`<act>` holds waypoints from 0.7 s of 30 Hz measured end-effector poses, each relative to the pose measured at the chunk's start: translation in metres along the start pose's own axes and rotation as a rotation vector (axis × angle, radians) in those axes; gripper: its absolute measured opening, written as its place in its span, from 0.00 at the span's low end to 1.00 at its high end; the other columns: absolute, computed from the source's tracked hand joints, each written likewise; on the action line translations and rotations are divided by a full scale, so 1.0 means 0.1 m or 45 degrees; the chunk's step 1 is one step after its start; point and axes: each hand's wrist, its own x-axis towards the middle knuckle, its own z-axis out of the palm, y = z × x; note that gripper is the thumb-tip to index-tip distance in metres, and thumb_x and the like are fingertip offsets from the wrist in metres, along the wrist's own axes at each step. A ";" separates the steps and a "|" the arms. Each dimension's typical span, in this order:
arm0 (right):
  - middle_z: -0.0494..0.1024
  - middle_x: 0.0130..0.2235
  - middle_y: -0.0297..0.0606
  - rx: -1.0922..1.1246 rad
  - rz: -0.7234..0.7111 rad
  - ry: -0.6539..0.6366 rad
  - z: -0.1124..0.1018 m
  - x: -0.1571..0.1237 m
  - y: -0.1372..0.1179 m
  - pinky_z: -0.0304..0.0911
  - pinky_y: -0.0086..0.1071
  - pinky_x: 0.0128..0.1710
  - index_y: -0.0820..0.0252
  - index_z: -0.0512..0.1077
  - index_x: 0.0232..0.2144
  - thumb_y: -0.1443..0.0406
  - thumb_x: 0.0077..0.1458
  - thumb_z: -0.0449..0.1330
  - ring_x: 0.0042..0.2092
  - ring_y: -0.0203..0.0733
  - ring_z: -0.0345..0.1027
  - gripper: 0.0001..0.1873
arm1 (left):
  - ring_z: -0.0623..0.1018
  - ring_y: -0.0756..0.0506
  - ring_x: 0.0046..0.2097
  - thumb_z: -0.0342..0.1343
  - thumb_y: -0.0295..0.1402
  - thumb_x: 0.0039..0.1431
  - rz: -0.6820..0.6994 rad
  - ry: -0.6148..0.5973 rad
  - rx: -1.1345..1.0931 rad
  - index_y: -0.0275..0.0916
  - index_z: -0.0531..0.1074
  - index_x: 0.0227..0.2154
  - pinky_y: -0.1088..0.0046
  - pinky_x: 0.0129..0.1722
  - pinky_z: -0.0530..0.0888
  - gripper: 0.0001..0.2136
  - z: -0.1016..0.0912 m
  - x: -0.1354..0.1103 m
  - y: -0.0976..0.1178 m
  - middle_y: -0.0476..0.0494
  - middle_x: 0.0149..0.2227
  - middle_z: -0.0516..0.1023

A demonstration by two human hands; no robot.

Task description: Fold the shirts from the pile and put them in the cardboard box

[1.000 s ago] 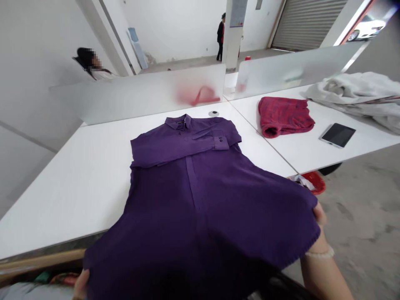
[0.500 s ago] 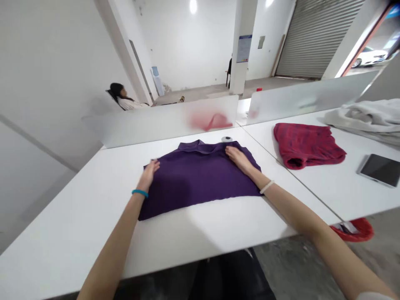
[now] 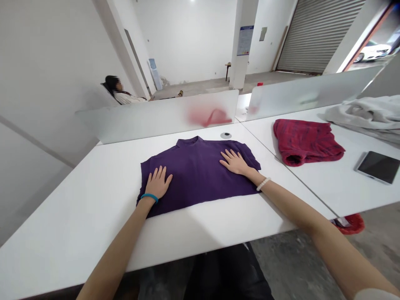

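Observation:
A purple shirt [image 3: 195, 175] lies spread on the white table [image 3: 87, 200], its collar toward the far side and its lower part apparently doubled under. My left hand [image 3: 158, 182], with a blue band at the wrist, rests flat on the shirt's left side, fingers spread. On the right side of the shirt, my right hand [image 3: 236, 162] also lies palm down with its fingers apart; a pale beaded bracelet circles that wrist. Neither hand grips the cloth.
To the right lie a folded red garment [image 3: 304, 141], a dark-screened tablet [image 3: 378, 166] and a pale cloth pile [image 3: 371, 116]. Frosted partitions [image 3: 168, 118] line the far edge, near a round cable grommet [image 3: 226, 136]. A red-lined bin [image 3: 354, 225] stands below. Beyond sits a person [image 3: 125, 98].
My left hand has moved inward from the shirt's left edge and flattened. My right hand has spread its fingers near the right shoulder. The collar and upper edge now lie flatter.

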 end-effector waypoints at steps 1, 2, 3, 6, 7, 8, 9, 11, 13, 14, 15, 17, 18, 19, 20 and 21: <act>0.47 0.67 0.42 -0.008 -0.008 -0.003 0.00 -0.06 0.00 0.38 0.53 0.63 0.59 0.48 0.66 0.45 0.62 0.33 0.67 0.55 0.36 0.37 | 0.52 0.36 0.66 0.32 0.45 0.64 0.007 0.000 0.031 0.28 0.53 0.62 0.52 0.63 0.51 0.31 0.00 -0.08 0.01 0.34 0.65 0.54; 0.47 0.67 0.42 -0.017 -0.019 -0.004 0.01 -0.13 0.01 0.38 0.53 0.63 0.59 0.48 0.66 0.46 0.62 0.33 0.67 0.55 0.37 0.37 | 0.53 0.36 0.66 0.32 0.45 0.64 0.018 0.001 0.063 0.28 0.52 0.63 0.52 0.63 0.52 0.31 0.01 -0.18 0.02 0.34 0.65 0.54; 0.48 0.67 0.42 -0.025 -0.031 -0.002 0.02 -0.21 0.02 0.38 0.53 0.63 0.59 0.48 0.66 0.46 0.62 0.33 0.67 0.55 0.37 0.37 | 0.53 0.36 0.66 0.32 0.46 0.64 0.033 0.006 0.091 0.28 0.52 0.63 0.53 0.63 0.53 0.31 0.03 -0.29 0.01 0.34 0.65 0.54; 0.48 0.67 0.42 -0.055 -0.074 0.015 0.04 -0.42 0.05 0.40 0.53 0.63 0.59 0.48 0.65 0.47 0.63 0.34 0.67 0.54 0.38 0.36 | 0.53 0.37 0.65 0.31 0.48 0.64 0.103 0.072 0.125 0.28 0.51 0.63 0.53 0.62 0.55 0.32 0.08 -0.62 -0.04 0.35 0.65 0.54; 0.49 0.66 0.43 -0.069 -0.087 0.026 0.03 -0.48 0.05 0.41 0.53 0.63 0.59 0.48 0.65 0.48 0.63 0.34 0.67 0.54 0.39 0.35 | 0.53 0.37 0.65 0.30 0.48 0.64 0.133 0.100 0.124 0.28 0.51 0.63 0.53 0.62 0.55 0.33 0.10 -0.70 -0.06 0.35 0.65 0.54; 0.50 0.66 0.44 -0.090 -0.091 0.051 0.01 -0.54 0.03 0.42 0.53 0.62 0.60 0.49 0.65 0.48 0.64 0.35 0.66 0.55 0.40 0.34 | 0.54 0.36 0.65 0.30 0.49 0.64 0.158 0.121 0.122 0.28 0.51 0.63 0.53 0.62 0.56 0.33 0.10 -0.77 -0.08 0.35 0.64 0.54; 0.51 0.66 0.46 -0.115 -0.094 0.090 -0.02 -0.59 0.00 0.43 0.55 0.62 0.61 0.50 0.65 0.50 0.64 0.36 0.66 0.57 0.41 0.34 | 0.54 0.36 0.65 0.29 0.49 0.64 0.168 0.132 0.119 0.27 0.51 0.63 0.52 0.62 0.56 0.34 0.09 -0.82 -0.07 0.34 0.64 0.55; 0.54 0.65 0.49 -0.149 -0.139 0.192 -0.10 -0.69 -0.15 0.42 0.58 0.61 0.64 0.53 0.64 0.52 0.65 0.37 0.66 0.60 0.41 0.32 | 0.54 0.34 0.65 0.29 0.49 0.64 0.180 0.138 0.109 0.25 0.52 0.62 0.50 0.61 0.57 0.34 0.02 -0.88 0.02 0.31 0.64 0.56; 0.55 0.64 0.50 -0.120 -0.281 0.267 -0.18 -0.81 -0.41 0.41 0.59 0.61 0.65 0.54 0.63 0.54 0.65 0.38 0.66 0.59 0.41 0.31 | 0.54 0.35 0.65 0.30 0.47 0.65 0.268 0.157 0.078 0.25 0.50 0.63 0.50 0.61 0.57 0.32 -0.09 -0.91 0.24 0.31 0.64 0.55; 0.55 0.64 0.49 -0.080 -0.391 0.278 -0.20 -0.87 -0.56 0.41 0.57 0.61 0.65 0.53 0.63 0.55 0.66 0.38 0.66 0.58 0.41 0.30 | 0.52 0.36 0.66 0.31 0.46 0.65 0.362 0.175 0.056 0.26 0.48 0.63 0.51 0.61 0.57 0.31 -0.16 -0.92 0.39 0.32 0.64 0.55; 0.55 0.64 0.48 -0.031 -0.514 0.271 -0.21 -0.94 -0.71 0.42 0.55 0.62 0.65 0.53 0.64 0.55 0.66 0.38 0.66 0.55 0.41 0.30 | 0.51 0.38 0.66 0.32 0.44 0.66 0.482 0.192 0.031 0.27 0.46 0.64 0.53 0.62 0.56 0.30 -0.21 -0.94 0.56 0.33 0.65 0.53; 0.55 0.64 0.47 0.042 -0.752 0.225 -0.17 -1.06 -0.99 0.41 0.54 0.63 0.65 0.51 0.64 0.56 0.65 0.39 0.66 0.53 0.40 0.30 | 0.48 0.40 0.67 0.33 0.40 0.66 0.721 0.207 -0.017 0.28 0.44 0.64 0.55 0.63 0.54 0.28 -0.27 -0.98 0.88 0.35 0.66 0.51; 0.55 0.64 0.48 0.062 -0.850 0.193 -0.13 -1.11 -1.09 0.40 0.54 0.63 0.66 0.51 0.64 0.57 0.65 0.41 0.66 0.54 0.40 0.30 | 0.47 0.40 0.67 0.34 0.39 0.66 0.815 0.202 -0.040 0.29 0.44 0.64 0.55 0.64 0.53 0.28 -0.27 -0.99 1.00 0.35 0.66 0.51; 0.55 0.64 0.50 0.077 -0.918 0.161 -0.08 -1.15 -1.16 0.39 0.55 0.63 0.67 0.51 0.64 0.58 0.64 0.43 0.66 0.54 0.40 0.30 | 0.47 0.40 0.67 0.35 0.39 0.66 0.885 0.187 -0.062 0.30 0.44 0.65 0.55 0.64 0.54 0.27 -0.24 -0.99 1.08 0.35 0.66 0.51; 0.56 0.64 0.51 0.091 -0.960 0.133 -0.04 -1.16 -1.20 0.38 0.55 0.63 0.68 0.52 0.64 0.58 0.64 0.44 0.66 0.54 0.40 0.30 | 0.48 0.40 0.67 0.35 0.39 0.66 0.922 0.164 -0.082 0.31 0.45 0.65 0.54 0.63 0.54 0.27 -0.21 -0.98 1.13 0.35 0.65 0.52; 0.56 0.63 0.52 0.107 -0.977 0.112 0.00 -1.17 -1.21 0.39 0.55 0.63 0.68 0.52 0.64 0.58 0.64 0.44 0.66 0.54 0.41 0.30 | 0.50 0.40 0.67 0.36 0.41 0.66 0.925 0.135 -0.095 0.32 0.45 0.64 0.54 0.63 0.56 0.28 -0.16 -0.96 1.12 0.35 0.65 0.53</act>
